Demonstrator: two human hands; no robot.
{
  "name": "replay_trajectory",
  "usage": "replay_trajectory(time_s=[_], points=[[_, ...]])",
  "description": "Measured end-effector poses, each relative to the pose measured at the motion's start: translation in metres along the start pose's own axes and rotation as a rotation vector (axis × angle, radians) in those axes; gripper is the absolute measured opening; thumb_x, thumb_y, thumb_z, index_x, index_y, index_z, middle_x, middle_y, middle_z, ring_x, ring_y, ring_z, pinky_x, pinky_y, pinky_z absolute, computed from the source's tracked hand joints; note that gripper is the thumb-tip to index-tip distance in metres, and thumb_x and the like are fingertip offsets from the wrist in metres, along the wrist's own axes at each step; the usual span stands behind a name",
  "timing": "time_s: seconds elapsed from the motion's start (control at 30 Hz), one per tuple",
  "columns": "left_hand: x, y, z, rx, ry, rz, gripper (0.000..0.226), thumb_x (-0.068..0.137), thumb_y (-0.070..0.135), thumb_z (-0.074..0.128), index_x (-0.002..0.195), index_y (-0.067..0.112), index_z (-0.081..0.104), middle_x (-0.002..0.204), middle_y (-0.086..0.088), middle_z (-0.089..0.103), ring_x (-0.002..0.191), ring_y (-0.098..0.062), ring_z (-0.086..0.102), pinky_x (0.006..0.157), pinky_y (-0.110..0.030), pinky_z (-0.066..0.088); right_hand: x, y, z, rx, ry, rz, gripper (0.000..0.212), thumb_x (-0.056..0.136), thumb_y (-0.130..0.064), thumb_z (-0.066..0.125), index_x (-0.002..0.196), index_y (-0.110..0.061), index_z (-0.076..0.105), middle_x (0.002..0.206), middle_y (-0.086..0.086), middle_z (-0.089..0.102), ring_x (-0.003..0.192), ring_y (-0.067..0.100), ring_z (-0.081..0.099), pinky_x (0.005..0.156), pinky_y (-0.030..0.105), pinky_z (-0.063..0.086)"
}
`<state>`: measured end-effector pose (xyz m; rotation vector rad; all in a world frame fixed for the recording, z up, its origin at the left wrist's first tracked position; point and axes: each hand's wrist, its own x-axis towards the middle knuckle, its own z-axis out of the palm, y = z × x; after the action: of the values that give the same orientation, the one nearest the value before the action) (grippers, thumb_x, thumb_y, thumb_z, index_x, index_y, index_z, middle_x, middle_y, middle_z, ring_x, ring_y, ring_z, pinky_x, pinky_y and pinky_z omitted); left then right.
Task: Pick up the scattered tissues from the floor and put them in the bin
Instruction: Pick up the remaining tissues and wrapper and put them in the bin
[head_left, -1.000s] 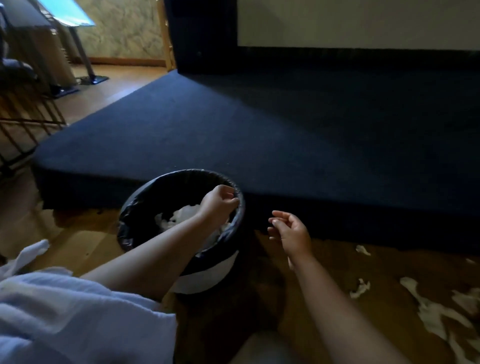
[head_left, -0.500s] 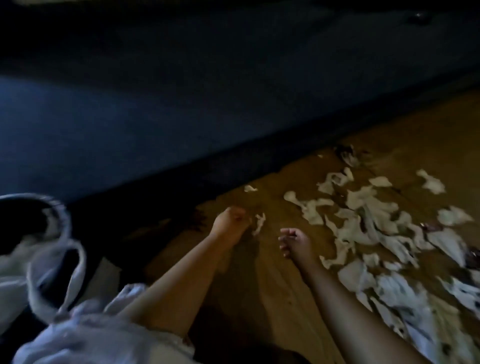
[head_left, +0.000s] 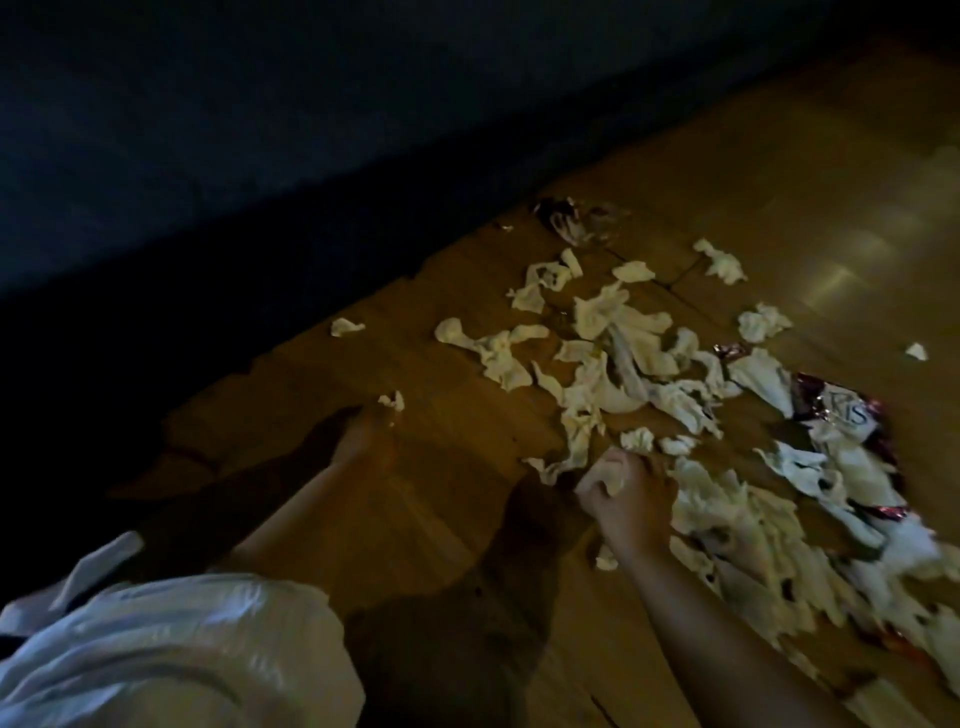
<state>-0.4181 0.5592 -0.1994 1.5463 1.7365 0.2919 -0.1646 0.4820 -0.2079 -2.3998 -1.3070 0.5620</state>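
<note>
Head view: a person's right hand (head_left: 626, 501) is clenched round a tissue wad (head_left: 607, 477) at the edge of the scattered tissues (head_left: 618, 338) on the wooden floor (head_left: 779, 171). Raking neighbouring scraps into the same fistful would likely save trips. The left hand (head_left: 363, 439) sits beside a small scrap (head_left: 392, 401) — its grip is lost in shadow and cannot be told. The bin is out of frame, and a foil wrapper (head_left: 844, 415) lies half buried.

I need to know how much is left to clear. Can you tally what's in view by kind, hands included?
Tissue pieces: at least 20; the heap is too tangled for an exact count
Shiny wrappers: 2 clearly visible
Hands: 2, left hand and right hand, the right gripping tissue
Total: at least 24
</note>
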Motion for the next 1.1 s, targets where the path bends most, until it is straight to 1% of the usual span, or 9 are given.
replay_trajectory(time_s=[0.1, 0.2, 0.3, 0.43, 0.53, 0.67, 0.77, 0.93, 1.1], points=[[-0.005, -0.006, 0.002, 0.074, 0.065, -0.049, 0.023, 0.093, 0.002, 0.046, 0.11, -0.002, 0.062, 0.118, -0.017, 0.059, 0.114, -0.033, 0.054, 0.097, -0.034, 0.04, 0.002, 0.014, -0.009, -0.127, 0.022, 0.118, 0.053, 0.078, -0.03, 0.068, 0.126, -0.023, 0.048, 0.147, 0.002, 0.029, 0.133, 0.033, 0.026, 0.1, 0.044, 0.033], [-0.011, -0.003, 0.011, -0.248, 0.046, -0.075, 0.022, 0.093, 0.007, 0.047, 0.079, 0.009, 0.063, 0.087, -0.011, 0.063, 0.091, -0.03, 0.06, 0.092, -0.045, 0.047, 0.007, 0.036, -0.018, -0.186, 0.041, 0.211, 0.067, 0.079, -0.042, 0.066, 0.137, -0.027, 0.036, 0.156, 0.004, 0.013, 0.141, 0.037, 0.009, 0.11, 0.052, 0.024], [-0.014, 0.013, 0.024, -0.343, 0.025, -0.128, 0.025, 0.097, 0.011, 0.041, 0.077, 0.015, 0.055, 0.08, -0.004, 0.057, 0.072, -0.016, 0.056, 0.066, -0.026, 0.047, 0.015, 0.053, -0.02, -0.044, 0.008, 0.198, 0.064, 0.082, -0.033, 0.065, 0.138, -0.022, 0.036, 0.147, 0.011, 0.035, 0.134, 0.036, 0.033, 0.105, 0.048, 0.037], [-0.029, 0.046, 0.05, -0.304, -0.141, -0.027, 0.02, 0.096, 0.01, 0.041, 0.088, 0.013, 0.059, 0.088, -0.008, 0.061, 0.069, -0.013, 0.058, 0.049, -0.017, 0.049, 0.004, 0.059, -0.015, -0.099, -0.081, 0.002, 0.024, 0.088, -0.024, 0.053, 0.111, -0.021, 0.06, 0.115, 0.004, 0.063, 0.105, 0.024, 0.059, 0.083, 0.029, 0.044], [-0.04, 0.073, 0.07, -0.227, -0.216, 0.123, 0.019, 0.092, 0.009, 0.051, 0.108, 0.009, 0.063, 0.101, -0.005, 0.063, 0.082, -0.01, 0.06, 0.057, -0.011, 0.05, -0.004, 0.061, -0.02, -0.072, -0.135, -0.088, 0.015, 0.085, -0.028, 0.05, 0.09, -0.026, 0.064, 0.097, 0.0, 0.068, 0.092, 0.021, 0.064, 0.072, 0.024, 0.042], [-0.051, 0.102, 0.102, 0.234, -0.341, 0.316, 0.037, 0.088, 0.015, 0.057, 0.125, 0.015, 0.056, 0.142, -0.01, 0.043, 0.122, -0.019, 0.048, 0.096, -0.023, 0.046, -0.013, 0.059, -0.048, 0.286, 0.074, -0.023, 0.024, 0.086, -0.021, 0.058, 0.109, -0.016, 0.064, 0.105, -0.002, 0.062, 0.096, 0.011, 0.055, 0.078, 0.022, 0.039], [-0.05, 0.111, 0.125, 0.26, -0.352, 0.308, 0.041, 0.087, 0.024, 0.061, 0.127, 0.018, 0.053, 0.154, -0.003, 0.021, 0.143, -0.028, 0.019, 0.115, -0.04, 0.029, -0.014, 0.072, -0.072, 0.511, 0.206, 0.156, 0.032, 0.087, -0.016, 0.059, 0.12, -0.015, 0.056, 0.11, -0.005, 0.055, 0.098, 0.011, 0.053, 0.078, 0.026, 0.044], [-0.03, 0.109, 0.152, 0.335, -0.311, 0.273, 0.021, 0.089, 0.033, 0.056, 0.109, 0.028, 0.061, 0.157, -0.003, 0.013, 0.146, -0.031, -0.002, 0.119, -0.05, 0.012, -0.015, 0.12, -0.101, 0.489, 0.354, 0.395, 0.042, 0.087, -0.019, 0.06, 0.126, -0.004, 0.053, 0.122, 0.013, 0.058, 0.101, 0.025, 0.057, 0.089, 0.037, 0.045], [-0.03, 0.111, 0.173, 0.299, -0.343, 0.37, 0.036, 0.085, 0.035, 0.062, 0.119, 0.025, 0.056, 0.15, 0.004, 0.032, 0.141, -0.023, 0.023, 0.117, -0.048, 0.018, -0.02, 0.158, -0.102, 0.399, 0.144, 0.503, 0.029, 0.085, -0.022, 0.063, 0.105, -0.002, 0.065, 0.095, 0.012, 0.064, 0.094, 0.029, 0.061, 0.083, 0.036, 0.047]])
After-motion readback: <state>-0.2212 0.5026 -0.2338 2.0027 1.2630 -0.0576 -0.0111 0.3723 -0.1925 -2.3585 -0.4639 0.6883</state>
